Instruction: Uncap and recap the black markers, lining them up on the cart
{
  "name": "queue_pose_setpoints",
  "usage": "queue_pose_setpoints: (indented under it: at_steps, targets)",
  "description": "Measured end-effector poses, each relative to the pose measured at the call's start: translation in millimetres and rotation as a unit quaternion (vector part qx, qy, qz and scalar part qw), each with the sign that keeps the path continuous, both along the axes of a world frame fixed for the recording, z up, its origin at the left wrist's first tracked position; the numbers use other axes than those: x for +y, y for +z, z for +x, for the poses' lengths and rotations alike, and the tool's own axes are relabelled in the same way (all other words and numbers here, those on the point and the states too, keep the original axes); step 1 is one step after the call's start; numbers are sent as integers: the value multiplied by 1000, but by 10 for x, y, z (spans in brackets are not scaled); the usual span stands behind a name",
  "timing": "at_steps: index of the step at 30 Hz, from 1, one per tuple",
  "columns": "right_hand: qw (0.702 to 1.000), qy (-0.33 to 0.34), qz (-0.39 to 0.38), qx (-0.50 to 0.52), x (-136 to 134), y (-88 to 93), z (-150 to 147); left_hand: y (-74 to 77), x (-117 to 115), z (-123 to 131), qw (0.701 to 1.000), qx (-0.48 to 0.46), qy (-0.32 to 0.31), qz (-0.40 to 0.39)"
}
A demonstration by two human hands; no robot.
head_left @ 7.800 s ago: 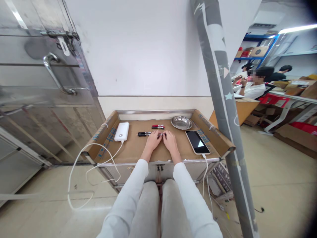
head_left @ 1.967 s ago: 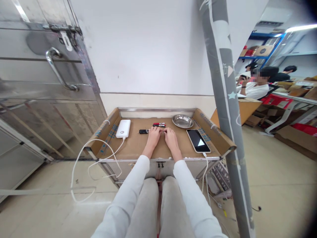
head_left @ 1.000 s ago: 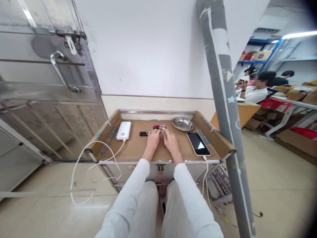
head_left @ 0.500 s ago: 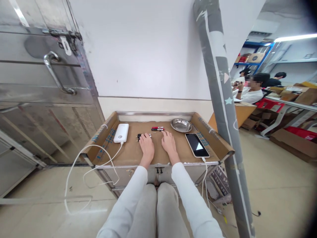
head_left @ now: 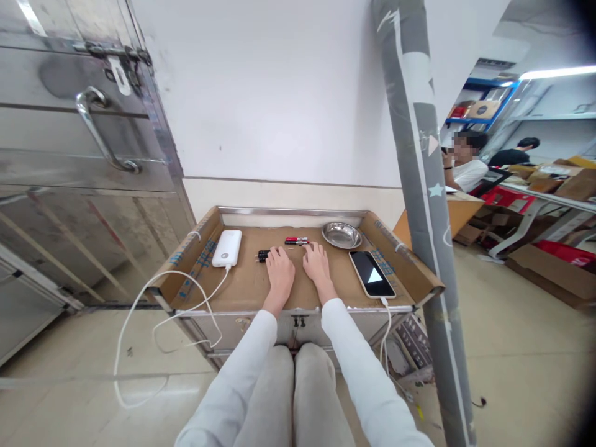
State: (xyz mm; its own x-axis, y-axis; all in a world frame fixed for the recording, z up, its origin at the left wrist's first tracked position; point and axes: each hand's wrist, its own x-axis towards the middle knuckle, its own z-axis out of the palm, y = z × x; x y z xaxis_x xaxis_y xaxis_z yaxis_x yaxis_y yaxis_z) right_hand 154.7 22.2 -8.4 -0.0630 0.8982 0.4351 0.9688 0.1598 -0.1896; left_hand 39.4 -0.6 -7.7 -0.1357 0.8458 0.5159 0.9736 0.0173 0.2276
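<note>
My left hand (head_left: 280, 272) rests palm down on the cardboard-covered top of a small cabinet, fingers forward and slightly apart. By its fingertips lies a pair of small black cylinders (head_left: 263, 255) with silvery ends; their right ends are partly covered by the fingers. My right hand (head_left: 317, 266) also lies palm down, its fingers loosely spread. Just beyond those fingertips are a slim red stick-shaped item (head_left: 296, 239) and a black one, side by side. I cannot make out exactly what these small items are.
A white power bank (head_left: 227, 247) with a white cable lies at left. At right are a round metal dish (head_left: 341, 235) and a plugged-in phone (head_left: 371, 273). Cardboard sides (head_left: 404, 264) edge the top. A tall grey wrapped roll (head_left: 431, 186) leans beside it. People sit farther back.
My left hand has shifted slightly right, uncovering more of the black cylinders. My right hand has barely moved. The view has turned slightly.
</note>
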Motion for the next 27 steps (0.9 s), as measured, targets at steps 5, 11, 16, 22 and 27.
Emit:
queue_pose_setpoints:
  at_steps: [5,11,16,22,27]
  targets:
    - [1000,-9,2,-1,29,-28,8,-21,170,47,998,31,-45,-10]
    - [1000,-9,-4,-7,32,-13,13,-74,361,66,995,62,-77,-19]
    - [1000,-8,4,-16,36,-12,15,-86,365,59,993,67,-89,-27]
    - [1000,1,-2,-24,54,-47,23,-79,348,45,991,66,-105,-40]
    - [999,26,16,-25,65,-86,44,-101,378,26,989,43,-135,-49]
